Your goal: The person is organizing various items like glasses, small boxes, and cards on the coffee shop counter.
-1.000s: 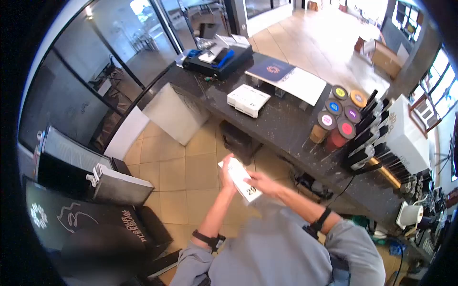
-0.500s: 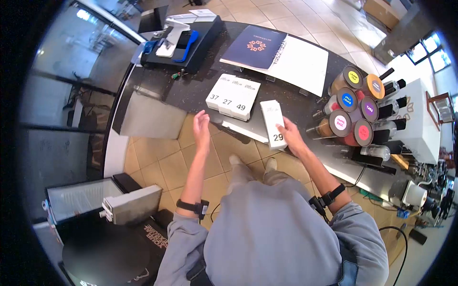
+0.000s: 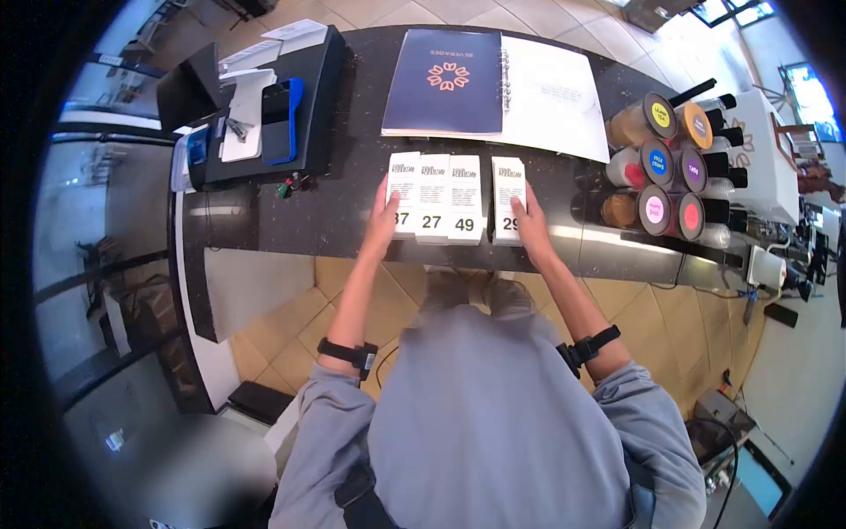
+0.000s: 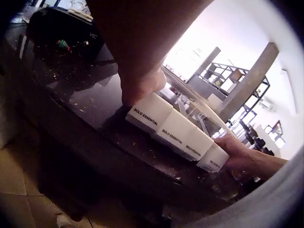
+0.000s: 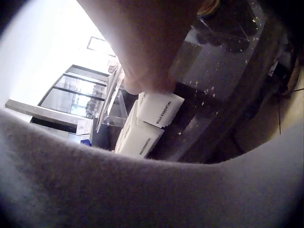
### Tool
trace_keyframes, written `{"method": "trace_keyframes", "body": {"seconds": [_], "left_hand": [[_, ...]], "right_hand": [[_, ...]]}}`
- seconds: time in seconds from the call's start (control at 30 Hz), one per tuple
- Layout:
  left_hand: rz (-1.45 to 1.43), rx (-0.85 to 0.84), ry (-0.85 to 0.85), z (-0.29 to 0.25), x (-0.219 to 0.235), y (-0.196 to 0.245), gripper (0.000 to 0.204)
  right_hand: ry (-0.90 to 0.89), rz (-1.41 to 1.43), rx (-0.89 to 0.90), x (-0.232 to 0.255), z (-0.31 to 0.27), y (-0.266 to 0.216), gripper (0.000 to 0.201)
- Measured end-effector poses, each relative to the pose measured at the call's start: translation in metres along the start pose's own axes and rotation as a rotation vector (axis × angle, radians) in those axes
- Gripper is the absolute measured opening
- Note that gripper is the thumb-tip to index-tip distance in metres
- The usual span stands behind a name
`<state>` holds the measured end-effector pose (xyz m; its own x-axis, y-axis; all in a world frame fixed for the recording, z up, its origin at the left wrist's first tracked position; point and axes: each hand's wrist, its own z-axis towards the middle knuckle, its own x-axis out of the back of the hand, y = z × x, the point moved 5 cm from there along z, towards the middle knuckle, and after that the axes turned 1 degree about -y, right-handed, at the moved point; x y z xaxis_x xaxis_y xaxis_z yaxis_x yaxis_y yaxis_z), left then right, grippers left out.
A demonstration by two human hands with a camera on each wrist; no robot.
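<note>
Three slim white boxes (image 3: 433,198), numbered 37, 27 and 49, lie side by side on the dark counter. A fourth white box (image 3: 508,189), marked 29, lies just right of them across a narrow gap. My left hand (image 3: 380,217) holds the outer edge of box 37, thumb over its top and fingers along its left side. At the other end my right hand (image 3: 531,227) grips box 29, thumb on top and fingers down its right side. "BOLO ESSENTIAL" is printed on the box ends (image 4: 172,135) in the left wrist view.
Behind the boxes lies an open ring-bound menu (image 3: 448,84). Lidded jars (image 3: 653,209) with coloured labels stand to the right, beside a white case (image 3: 771,163). A black cash drawer (image 3: 308,145) with a blue-edged phone (image 3: 280,123) is at the left.
Box 29 has gone from my two hands to my right hand alone, then onto the counter beside the other boxes. My left hand has moved to box 37. The view has shifted closer over the counter.
</note>
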<state>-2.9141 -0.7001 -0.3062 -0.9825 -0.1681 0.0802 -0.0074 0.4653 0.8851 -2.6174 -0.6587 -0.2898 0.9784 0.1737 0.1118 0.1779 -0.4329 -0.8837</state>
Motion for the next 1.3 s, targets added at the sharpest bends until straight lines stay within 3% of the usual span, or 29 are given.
{"method": "trace_keyframes", "body": {"seconds": [0.23, 0.67, 0.8, 0.97, 1.3], "left_hand": [[0.005, -0.007, -0.04, 0.01, 0.003, 0.012, 0.052], [0.204, -0.096, -0.025, 0.009, 0.003, 0.022, 0.055], [0.165, -0.106, -0.026, 0.014, 0.007, 0.007, 0.054], [0.122, -0.123, -0.06, 0.023, 0.014, 0.006, 0.05], [0.109, -0.07, -0.077, 0.014, 0.016, 0.014, 0.047]], "right_hand": [[0.085, -0.103, 0.05, -0.035, 0.008, -0.007, 0.057], [0.071, -0.126, 0.02, -0.035, 0.028, 0.011, 0.055], [0.107, -0.177, 0.015, -0.037, 0.028, 0.02, 0.056], [0.099, -0.087, -0.048, -0.045, 0.003, -0.012, 0.056], [0.162, -0.036, 0.036, -0.05, 0.011, 0.018, 0.055]]}}
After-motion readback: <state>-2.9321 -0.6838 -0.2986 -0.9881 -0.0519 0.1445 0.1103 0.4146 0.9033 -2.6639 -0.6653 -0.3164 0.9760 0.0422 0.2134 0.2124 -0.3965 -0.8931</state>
